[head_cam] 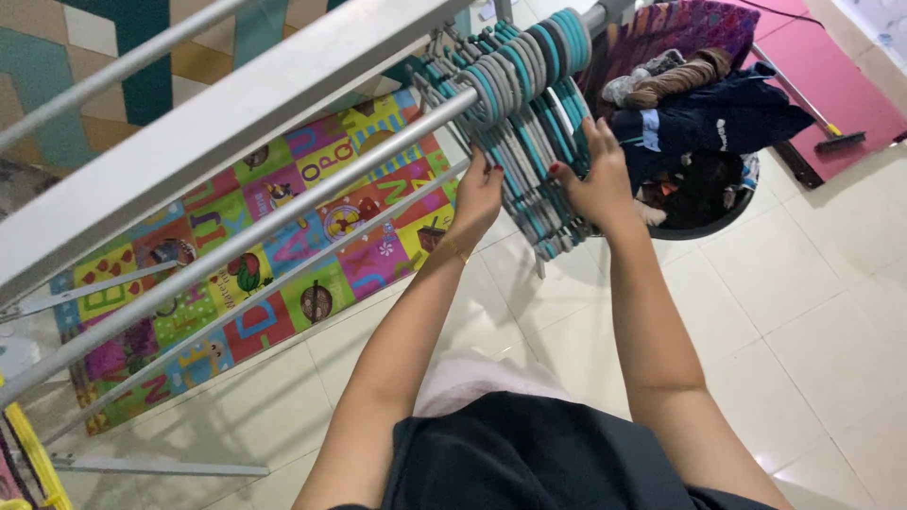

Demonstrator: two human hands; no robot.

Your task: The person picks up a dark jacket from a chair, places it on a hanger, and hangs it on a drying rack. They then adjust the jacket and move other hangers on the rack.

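Both hands up at the rack now. Left hand (pixel 477 194) sits on the near side of the bunch of teal and grey hangers (pixel 529 123), fingers held close together and curled, tips pressed vs. the hanger edges approx. at the lower rail (pixel 283 279). A thin bracelet (pixel 459 252) shows at that wrist. Whether the left thumb pinches anything can't be told, it's hidden behind the hand.

Right hand (pixel 597 179) is on the far side of the same bunch: fingers a bit apart, reaching up along the hangers' lower bars, thumb out to the left and touching them too. So the bunch sits between the two hands, lightly squeezed from both sides; neither hand has closed round a single hanger as far as the view shows.

The hangers themselves hang packed tight on the upper grey rail (pixel 312 184) of the drying rack, hooks over the bar near its far end, bodies dangling down twd. the white tiled floor (pixel 803 312).

Just right of the right hand: a dark round laundry basket (pixel 704 229) heaped w/ dark blue clothes (pixel 718 118). Behind the rails, a bright alphabet play mat (pixel 274 255) lies on the floor. Far right, a broom (pixel 836 140) rests on a pink mat (pixel 831 71).
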